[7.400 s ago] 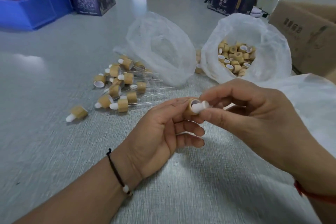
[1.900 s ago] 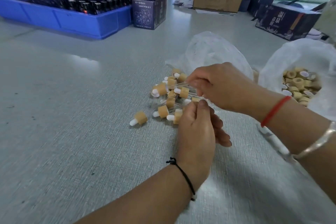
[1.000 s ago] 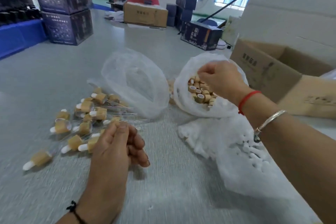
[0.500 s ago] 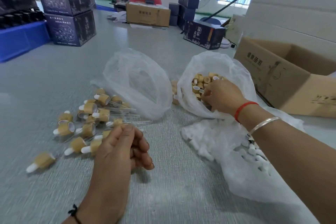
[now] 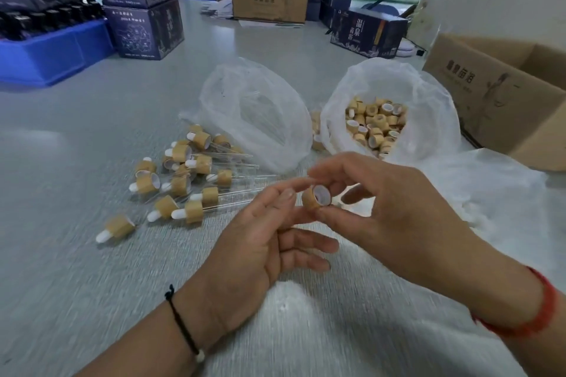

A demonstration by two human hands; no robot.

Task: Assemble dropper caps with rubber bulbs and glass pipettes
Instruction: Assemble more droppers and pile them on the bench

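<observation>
The right hand (image 5: 398,211) has come back from the bag of caps (image 5: 428,107), where it was reaching half a second ago, and now pinches one bamboo-coloured cap (image 5: 315,197) between thumb and fingertips. The cap is held in the air above the grey table (image 5: 61,285), its white-lined open end facing the viewer, with no bulb or pipette in it yet. The left hand (image 5: 257,242), which rested curled on the table a moment ago, has lifted to meet it; its fingers are extended and relaxed, the fingertips right beside the cap, holding nothing that can be seen. This suggests a new assembly cycle is beginning: a fresh cap is in hand and next needs a rubber bulb.

Taking the held cap as the landmark:

- To its left on the table lies a loose pile of finished droppers (image 5: 186,180), caps with white bulbs and clear glass pipettes. About fifteen, though overlap and blur make the count uncertain.
- Behind it and slightly right sits the open white plastic bag of loose caps, roughly thirty visible.
- Behind it and left is a second, translucent plastic bag (image 5: 254,113), its contents unclear.
- To its right a third white plastic bag (image 5: 496,193) lies flat, with small white pieces showing through, probably bulbs, too many to count.
- Further right stands one open cardboard box (image 5: 502,101).
</observation>
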